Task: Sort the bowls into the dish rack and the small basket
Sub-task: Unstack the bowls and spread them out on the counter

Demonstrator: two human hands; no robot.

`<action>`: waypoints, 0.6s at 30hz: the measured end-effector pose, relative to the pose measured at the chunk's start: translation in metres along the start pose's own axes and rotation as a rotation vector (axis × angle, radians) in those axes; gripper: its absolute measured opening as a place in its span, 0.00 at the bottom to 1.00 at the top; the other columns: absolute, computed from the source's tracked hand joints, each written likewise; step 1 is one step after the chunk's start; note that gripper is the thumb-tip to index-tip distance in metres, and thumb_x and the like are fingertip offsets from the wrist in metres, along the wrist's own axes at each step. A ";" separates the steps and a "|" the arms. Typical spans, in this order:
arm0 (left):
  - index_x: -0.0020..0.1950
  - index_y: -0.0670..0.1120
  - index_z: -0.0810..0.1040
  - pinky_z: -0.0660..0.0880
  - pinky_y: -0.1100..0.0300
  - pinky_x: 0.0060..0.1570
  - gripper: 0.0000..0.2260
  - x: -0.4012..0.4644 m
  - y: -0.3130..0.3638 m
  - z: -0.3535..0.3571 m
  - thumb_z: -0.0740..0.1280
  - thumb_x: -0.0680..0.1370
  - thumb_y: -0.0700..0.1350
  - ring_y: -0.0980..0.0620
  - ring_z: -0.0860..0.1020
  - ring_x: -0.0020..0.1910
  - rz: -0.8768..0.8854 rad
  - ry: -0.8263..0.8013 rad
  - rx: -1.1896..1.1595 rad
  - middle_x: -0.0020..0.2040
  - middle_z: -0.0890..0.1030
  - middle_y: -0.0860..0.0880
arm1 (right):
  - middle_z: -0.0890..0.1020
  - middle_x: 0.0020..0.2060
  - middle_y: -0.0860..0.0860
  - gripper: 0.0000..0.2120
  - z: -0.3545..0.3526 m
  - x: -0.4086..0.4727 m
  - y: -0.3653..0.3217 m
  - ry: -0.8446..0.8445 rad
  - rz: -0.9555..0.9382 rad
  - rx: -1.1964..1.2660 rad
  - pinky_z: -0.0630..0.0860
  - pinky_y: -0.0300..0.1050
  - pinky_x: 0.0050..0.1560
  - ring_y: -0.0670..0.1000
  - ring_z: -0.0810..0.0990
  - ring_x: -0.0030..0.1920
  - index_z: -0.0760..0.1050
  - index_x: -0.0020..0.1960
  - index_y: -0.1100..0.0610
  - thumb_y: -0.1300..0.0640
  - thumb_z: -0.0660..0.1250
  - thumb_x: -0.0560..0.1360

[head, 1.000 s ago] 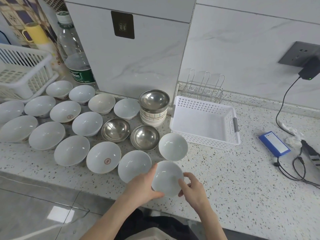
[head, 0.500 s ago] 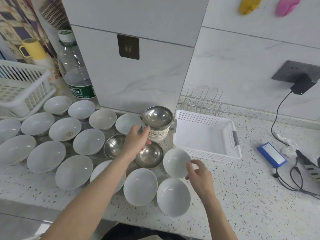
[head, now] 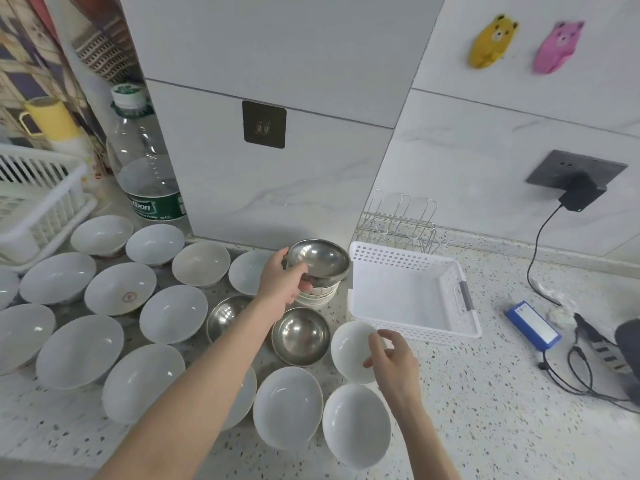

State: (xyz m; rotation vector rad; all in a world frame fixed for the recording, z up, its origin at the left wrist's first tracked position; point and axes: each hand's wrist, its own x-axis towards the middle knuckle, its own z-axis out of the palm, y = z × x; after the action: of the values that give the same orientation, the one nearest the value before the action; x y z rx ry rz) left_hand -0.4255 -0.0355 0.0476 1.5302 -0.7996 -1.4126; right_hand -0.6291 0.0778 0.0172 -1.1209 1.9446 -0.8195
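Beside the small basket, on the bowl stack
Left hand fingers curl round the steel bowl; right hand fingers hang apart over a white bowl.

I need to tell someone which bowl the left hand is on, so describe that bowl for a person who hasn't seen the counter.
Find the white perforated basket on the speckled counter. Just left of it stands a short stack of bowls. The steel bowl gripped by the left hand tops that stack, raised above the two steel bowls sitting lower on the counter.
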 end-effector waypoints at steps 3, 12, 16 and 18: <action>0.60 0.48 0.77 0.57 0.66 0.17 0.14 -0.003 0.003 -0.015 0.63 0.76 0.37 0.55 0.72 0.24 0.011 -0.074 -0.111 0.31 0.81 0.46 | 0.84 0.29 0.44 0.14 0.005 0.004 -0.012 -0.003 0.003 0.021 0.75 0.47 0.43 0.47 0.81 0.41 0.75 0.60 0.50 0.46 0.62 0.78; 0.58 0.49 0.78 0.57 0.67 0.17 0.10 -0.012 -0.003 -0.084 0.68 0.77 0.46 0.57 0.68 0.26 0.043 -0.108 -0.282 0.33 0.79 0.48 | 0.84 0.35 0.50 0.28 0.044 0.047 -0.071 -0.125 0.040 0.058 0.71 0.39 0.33 0.43 0.78 0.31 0.66 0.71 0.55 0.43 0.64 0.76; 0.61 0.47 0.77 0.58 0.66 0.17 0.13 -0.015 -0.014 -0.117 0.66 0.77 0.43 0.58 0.68 0.23 0.011 -0.064 -0.296 0.36 0.78 0.46 | 0.85 0.39 0.55 0.29 0.063 0.061 -0.086 -0.120 0.079 0.084 0.68 0.37 0.26 0.43 0.75 0.27 0.65 0.71 0.58 0.43 0.65 0.77; 0.61 0.46 0.78 0.58 0.66 0.17 0.13 -0.017 -0.020 -0.131 0.67 0.76 0.43 0.58 0.68 0.23 0.002 -0.055 -0.302 0.34 0.78 0.48 | 0.85 0.39 0.55 0.28 0.070 0.065 -0.090 -0.102 0.085 0.088 0.67 0.39 0.27 0.43 0.76 0.26 0.64 0.72 0.58 0.46 0.64 0.78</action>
State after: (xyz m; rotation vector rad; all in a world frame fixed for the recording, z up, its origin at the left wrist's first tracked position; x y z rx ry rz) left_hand -0.3013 0.0110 0.0323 1.2640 -0.5881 -1.5034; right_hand -0.5547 -0.0288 0.0349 -1.0018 1.8414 -0.7792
